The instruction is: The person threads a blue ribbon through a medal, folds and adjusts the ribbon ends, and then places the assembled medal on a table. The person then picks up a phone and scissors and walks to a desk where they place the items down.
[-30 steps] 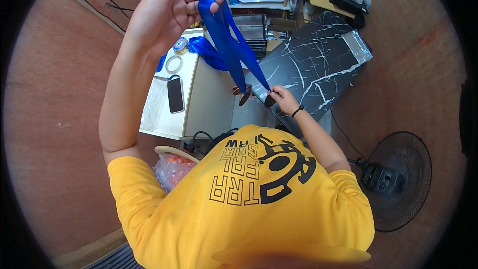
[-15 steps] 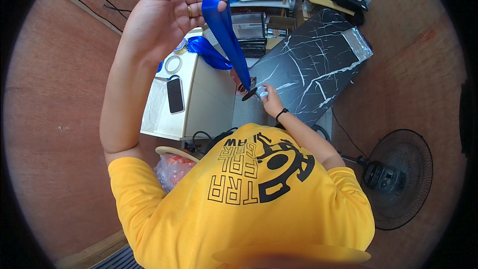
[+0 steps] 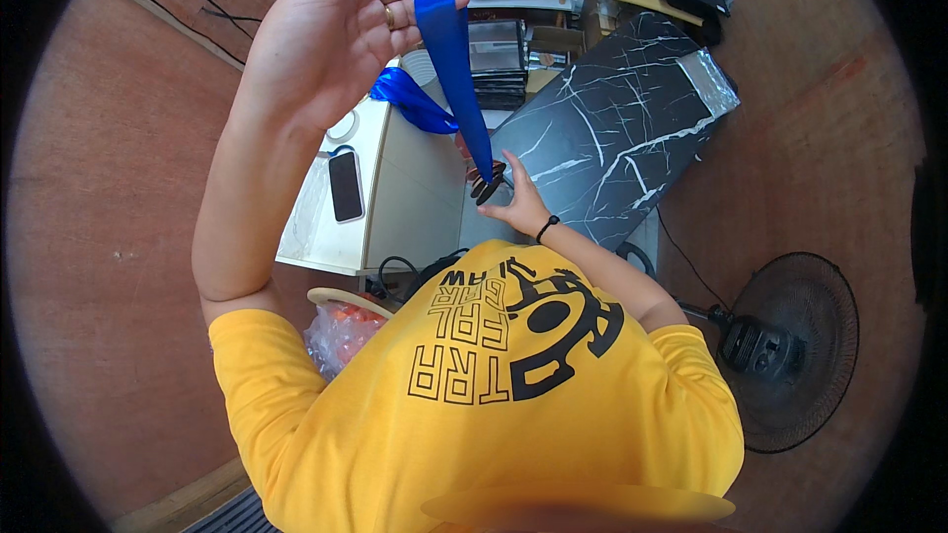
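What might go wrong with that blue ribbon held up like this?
The ribbon is only pinched at the left hand's fingertips, so it could slip free. Its lower end sits in the right hand, near dark pieces I can't make out; a tug might pull it out. Slack ribbon trails over the white cabinet near a phone and could snag.

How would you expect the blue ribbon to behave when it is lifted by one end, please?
Probably floppy: the blue ribbon hangs in a limp band from the left hand and folds loosely behind. Likely light, held by fingertips alone. Its sheen suggests it may slip; the right hand steadies the lower end.
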The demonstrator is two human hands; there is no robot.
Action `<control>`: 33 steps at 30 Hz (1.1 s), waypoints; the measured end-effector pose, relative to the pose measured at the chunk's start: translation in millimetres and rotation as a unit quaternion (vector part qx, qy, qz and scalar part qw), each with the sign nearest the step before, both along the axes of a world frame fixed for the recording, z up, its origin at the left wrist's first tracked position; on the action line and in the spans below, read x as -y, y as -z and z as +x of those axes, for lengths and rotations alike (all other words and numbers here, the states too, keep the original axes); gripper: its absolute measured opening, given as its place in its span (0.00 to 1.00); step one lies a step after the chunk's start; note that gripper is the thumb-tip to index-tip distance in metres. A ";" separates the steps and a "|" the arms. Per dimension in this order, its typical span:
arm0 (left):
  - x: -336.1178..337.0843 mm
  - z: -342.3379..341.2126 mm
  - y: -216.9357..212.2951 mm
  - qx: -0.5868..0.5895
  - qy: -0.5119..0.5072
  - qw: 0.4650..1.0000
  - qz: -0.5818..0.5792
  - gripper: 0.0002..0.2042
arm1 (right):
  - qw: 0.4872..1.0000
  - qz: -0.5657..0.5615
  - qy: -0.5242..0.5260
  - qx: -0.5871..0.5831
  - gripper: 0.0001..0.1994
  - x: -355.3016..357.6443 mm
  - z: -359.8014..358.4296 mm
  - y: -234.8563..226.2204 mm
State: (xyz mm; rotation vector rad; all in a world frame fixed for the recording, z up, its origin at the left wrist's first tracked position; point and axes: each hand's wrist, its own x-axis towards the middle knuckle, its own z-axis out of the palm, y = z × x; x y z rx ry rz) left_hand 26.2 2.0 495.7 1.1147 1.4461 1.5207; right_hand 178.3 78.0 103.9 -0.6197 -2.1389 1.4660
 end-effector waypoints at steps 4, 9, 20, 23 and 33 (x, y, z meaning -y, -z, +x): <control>3.2 0.4 -2.5 0.012 0.024 0.999 -0.017 0.27 | 0.998 0.067 0.006 0.000 0.57 -7.3 -12.1 12.8; 3.8 5.9 -3.6 0.003 0.005 1.000 -0.012 0.28 | 0.993 0.112 0.034 -0.007 0.54 -17.6 -28.2 29.7; -1.6 8.7 -26.4 0.201 -0.043 0.979 -0.011 0.14 | 0.999 -0.020 -0.021 -0.022 0.47 -21.4 -7.1 32.3; -2.3 4.2 -31.0 0.201 -0.045 0.978 -0.013 0.15 | 0.993 -0.104 -0.061 -0.003 0.48 -25.2 -1.0 35.7; -3.1 6.7 -31.9 0.198 -0.034 0.979 -0.017 0.14 | 0.982 -0.146 -0.118 -0.014 0.42 -32.5 7.0 19.8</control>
